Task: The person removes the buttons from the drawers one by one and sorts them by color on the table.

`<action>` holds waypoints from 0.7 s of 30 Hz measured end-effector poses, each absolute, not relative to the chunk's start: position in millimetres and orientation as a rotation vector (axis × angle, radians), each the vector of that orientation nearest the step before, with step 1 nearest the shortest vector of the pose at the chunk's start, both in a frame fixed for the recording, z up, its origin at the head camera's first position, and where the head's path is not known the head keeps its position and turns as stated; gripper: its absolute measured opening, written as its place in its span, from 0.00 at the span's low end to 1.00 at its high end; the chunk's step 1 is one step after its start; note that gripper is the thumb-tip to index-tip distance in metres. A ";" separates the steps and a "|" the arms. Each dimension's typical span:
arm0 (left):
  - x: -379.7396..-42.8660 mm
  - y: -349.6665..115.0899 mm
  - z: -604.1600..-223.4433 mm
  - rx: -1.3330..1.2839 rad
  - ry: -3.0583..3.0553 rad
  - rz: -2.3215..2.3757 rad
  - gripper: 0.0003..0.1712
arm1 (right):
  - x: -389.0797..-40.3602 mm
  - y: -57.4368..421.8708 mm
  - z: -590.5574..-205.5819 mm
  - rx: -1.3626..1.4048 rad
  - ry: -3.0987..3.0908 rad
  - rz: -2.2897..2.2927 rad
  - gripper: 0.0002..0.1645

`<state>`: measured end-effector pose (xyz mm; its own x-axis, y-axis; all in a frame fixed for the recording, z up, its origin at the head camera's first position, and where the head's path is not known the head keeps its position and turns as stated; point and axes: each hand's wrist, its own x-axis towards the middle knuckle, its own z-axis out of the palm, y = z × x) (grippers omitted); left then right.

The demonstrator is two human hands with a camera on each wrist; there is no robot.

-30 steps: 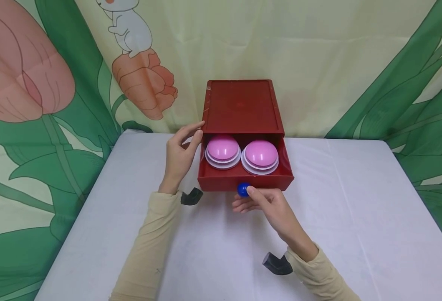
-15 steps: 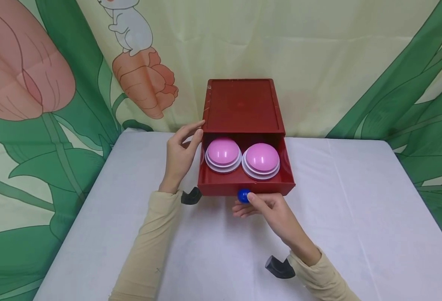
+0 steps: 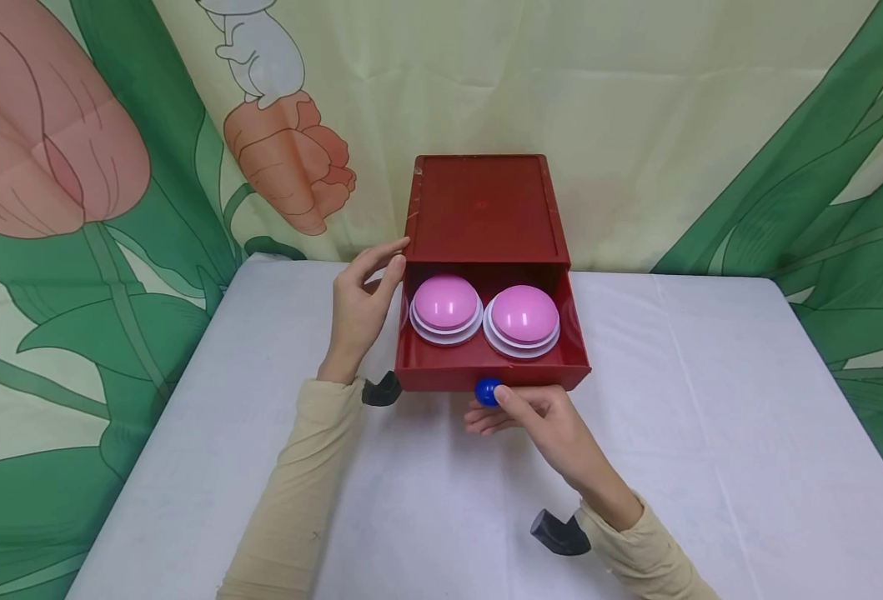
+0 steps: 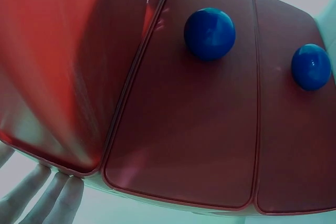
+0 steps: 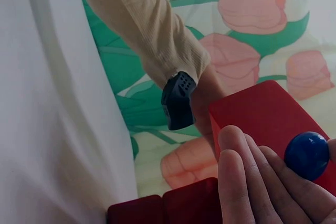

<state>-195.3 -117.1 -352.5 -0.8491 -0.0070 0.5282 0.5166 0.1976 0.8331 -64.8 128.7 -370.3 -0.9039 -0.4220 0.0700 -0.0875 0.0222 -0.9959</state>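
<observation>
A dark red drawer cabinet [image 3: 486, 208] stands at the back of the table, its top drawer [image 3: 441, 380] pulled out toward me. In that drawer sit two round push buttons, the left one [image 3: 445, 303] and the right one [image 3: 524, 315], with glossy pink domes on white bases. My right hand [image 3: 549, 421] pinches the drawer's blue ball knob [image 5: 307, 156] between thumb and forefinger, the other fingers stretched out below. My left hand [image 3: 357, 308] rests its fingertips on the cabinet's left side.
Two lower drawers, the middle one [image 4: 184, 119] and the bottom one [image 4: 294, 145], are closed and carry blue knobs. A white cloth covers the table [image 3: 696, 433]. Directly behind the cabinet hangs a printed curtain [image 3: 606, 133].
The top drawer has come a little farther out toward me with my right hand on its knob, then stays nearly still. The right push button shifted slightly forward. My left hand holds its place.
</observation>
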 end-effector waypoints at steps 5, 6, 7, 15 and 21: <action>-194.8 -116.8 -352.1 -0.475 -2.064 -1.685 0.18 | -63.8 129.1 -371.1 -0.528 2.051 -1.972 0.19; -194.7 -116.6 -352.0 -0.476 -2.065 -1.685 0.18 | -63.3 129.2 -371.1 -0.526 2.052 -1.971 0.19; -194.8 -116.5 -352.0 -0.478 -2.065 -1.684 0.18 | -63.0 129.3 -371.2 -0.523 2.053 -1.967 0.19; -195.3 -115.8 -351.9 -0.467 -2.086 -1.682 0.18 | -59.5 130.0 -371.3 -0.495 2.079 -1.944 0.19; -186.7 -112.6 -341.4 -0.426 -2.132 -1.652 0.19 | -57.7 129.4 -371.3 -0.520 2.076 -1.946 0.18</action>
